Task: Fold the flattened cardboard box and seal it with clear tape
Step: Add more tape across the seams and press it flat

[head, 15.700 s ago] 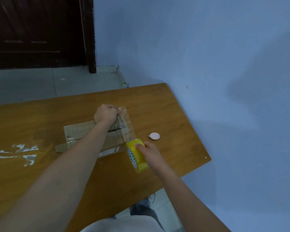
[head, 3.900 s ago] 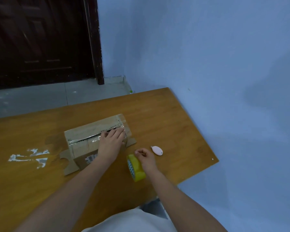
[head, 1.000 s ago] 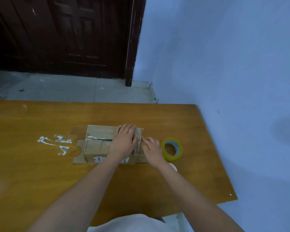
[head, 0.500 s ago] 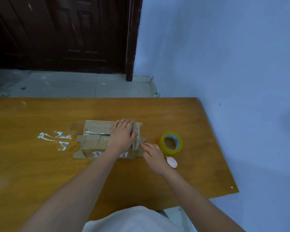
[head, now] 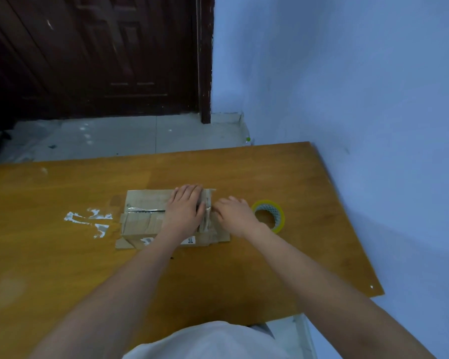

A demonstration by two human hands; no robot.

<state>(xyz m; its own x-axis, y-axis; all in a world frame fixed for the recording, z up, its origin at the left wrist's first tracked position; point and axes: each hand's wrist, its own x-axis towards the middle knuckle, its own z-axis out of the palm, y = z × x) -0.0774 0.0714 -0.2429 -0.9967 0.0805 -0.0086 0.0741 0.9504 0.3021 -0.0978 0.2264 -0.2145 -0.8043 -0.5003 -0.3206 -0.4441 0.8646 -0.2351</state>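
**Both hands on the taped box**

The left hand [head: 186, 211] lies flat on top of the cardboard box [head: 145, 218], fingers straight and together, pressing toward its right end. The right hand [head: 233, 216] sits at that end, at 3 o'clock from the left; its fingers are loosely bent against the end flap, and whether they pinch anything cannot be told. The box stands near the middle of the desk [head: 62, 268], a shiny strip of clear tape [head: 145, 210] running along its top seam. A white label [head: 148, 240] shows on its near side, the print too small to read. Loose flaps stick out at both ends.

At 3 o'clock, just beside the right hand, a yellow roll of tape [head: 276, 216] lies flat. At 9 o'clock from the box, white scraps [head: 88, 220] mark the desk. The right desk edge runs close along a blue wall [head: 360, 99]; a dark door [head: 101, 60] stands at 12 o'clock beyond a tiled floor [head: 127, 136]. Bare wood stretches left and toward the person.
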